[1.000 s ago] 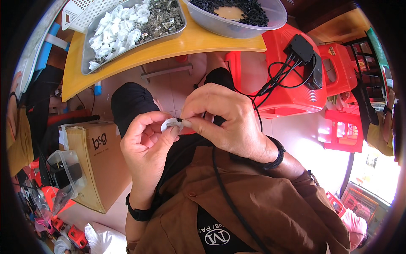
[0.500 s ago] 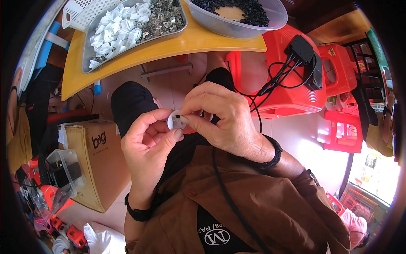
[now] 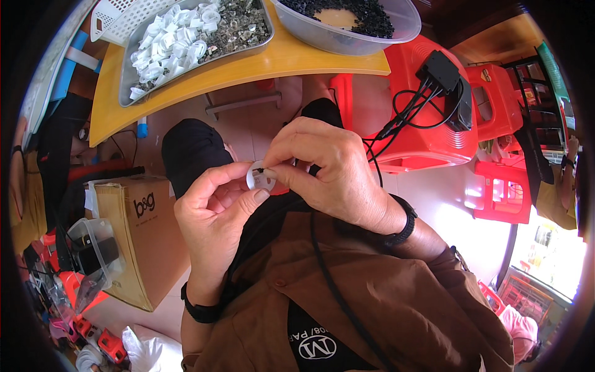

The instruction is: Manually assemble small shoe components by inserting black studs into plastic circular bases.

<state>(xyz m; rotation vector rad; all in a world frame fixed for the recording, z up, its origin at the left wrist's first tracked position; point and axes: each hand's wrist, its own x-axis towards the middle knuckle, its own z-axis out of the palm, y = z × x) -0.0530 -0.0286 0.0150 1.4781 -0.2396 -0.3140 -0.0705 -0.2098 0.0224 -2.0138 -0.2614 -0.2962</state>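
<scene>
Open floor lies between the raised hands and the yellow table (image 3: 248,68); cardboard box (image 3: 139,235) flanks left.

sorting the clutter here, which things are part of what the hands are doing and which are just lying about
In use:
- white ring, pinched by left hand
- small black piece, pressed at the ring by right hand
- metal tray of white rings and grey bits
- clear bowl of black bits

Lying about:
- cardboard box
- red stool with black adapter
- white basket
</scene>
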